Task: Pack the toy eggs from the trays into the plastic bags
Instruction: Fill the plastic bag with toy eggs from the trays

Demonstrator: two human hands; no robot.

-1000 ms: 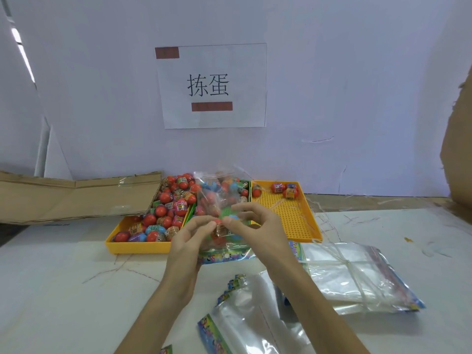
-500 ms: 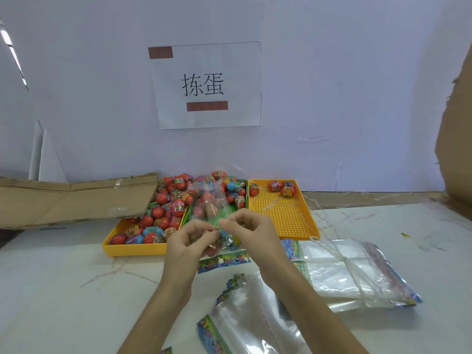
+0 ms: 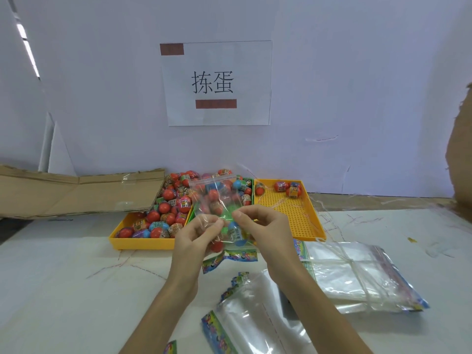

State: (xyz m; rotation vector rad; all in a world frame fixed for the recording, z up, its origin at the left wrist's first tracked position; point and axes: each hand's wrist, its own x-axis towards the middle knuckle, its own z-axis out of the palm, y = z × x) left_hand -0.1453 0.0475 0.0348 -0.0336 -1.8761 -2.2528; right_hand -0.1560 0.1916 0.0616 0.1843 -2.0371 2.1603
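A clear plastic bag with a colourful bottom strip stands between my hands, holding toy eggs such as a blue one. My left hand pinches the bag's film from the left, and my right hand pinches it from the right, thumbs nearly meeting. Behind the bag, a yellow tray is heaped with red and blue toy eggs. A green tray is mostly hidden by the bag. The right yellow tray holds a few eggs at its far end.
A tied bundle of flat plastic bags lies at the right. Loose bags lie near the front edge between my forearms. Flattened cardboard leans at the back left. A paper sign hangs on the white wall.
Both hands stayed pinched together on the bag. The bag's top has straightened and now stands flatter and taller above my fingers.
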